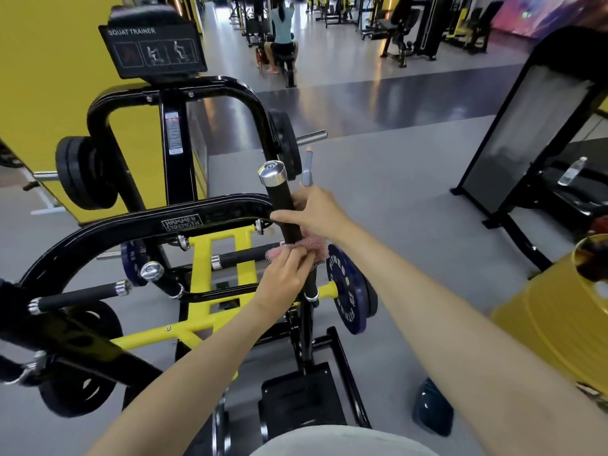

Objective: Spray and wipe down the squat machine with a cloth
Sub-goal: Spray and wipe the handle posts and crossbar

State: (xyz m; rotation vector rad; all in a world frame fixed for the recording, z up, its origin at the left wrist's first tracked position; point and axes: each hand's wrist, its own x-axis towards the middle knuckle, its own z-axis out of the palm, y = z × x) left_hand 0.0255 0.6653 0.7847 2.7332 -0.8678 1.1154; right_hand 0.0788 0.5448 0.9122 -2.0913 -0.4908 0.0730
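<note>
Head view: wiping step. Pink fluffy cloth (316,253) wraps the upright black chrome-capped handle (279,199) of the black-and-yellow squat machine (184,222). Right hand (317,213) grip curls round that handle; left hand (286,274) pinches cloth just below. Next move, likely: slide cloth along handle.

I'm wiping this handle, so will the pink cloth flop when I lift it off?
Likely floppy: the cloth bunches round the handle. Probably light, as the left hand holds it by a pinch. Its fuzzy pile should grip, not slide.
</note>
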